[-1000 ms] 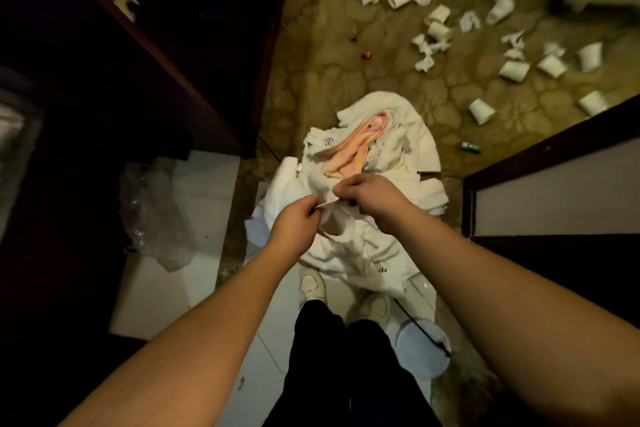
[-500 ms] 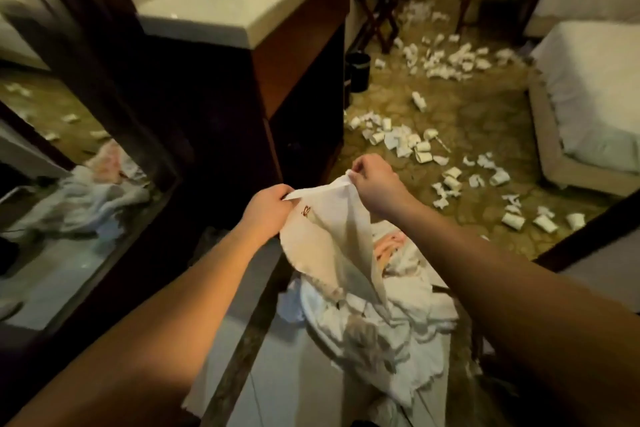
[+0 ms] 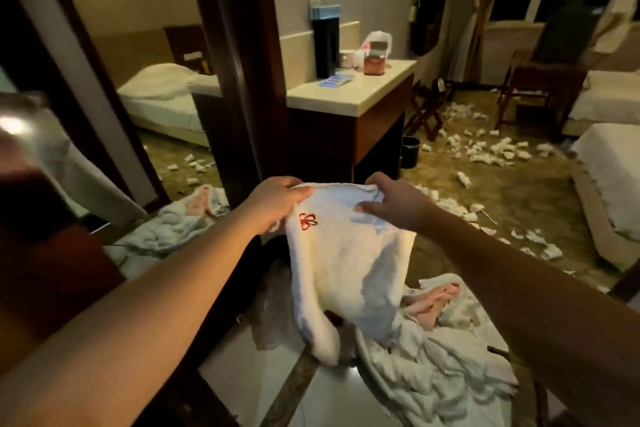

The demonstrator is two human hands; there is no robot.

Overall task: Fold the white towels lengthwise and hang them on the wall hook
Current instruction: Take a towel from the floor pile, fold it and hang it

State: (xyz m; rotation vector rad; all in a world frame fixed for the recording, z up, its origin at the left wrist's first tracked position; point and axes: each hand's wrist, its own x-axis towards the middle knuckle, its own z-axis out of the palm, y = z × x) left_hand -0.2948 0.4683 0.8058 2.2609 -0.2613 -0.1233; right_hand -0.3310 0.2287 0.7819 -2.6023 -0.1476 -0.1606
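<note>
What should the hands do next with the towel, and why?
Probably bring the left hand and right hand together, folding the towel lengthwise. Both hands grip its top edge at opposite ends, so it hangs spread open and not yet folded above the pile on the floor.

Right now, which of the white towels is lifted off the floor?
The towel with the red emblem, held up at its top edge by the left hand and right hand. The other towels lie heaped on the floor.
</note>
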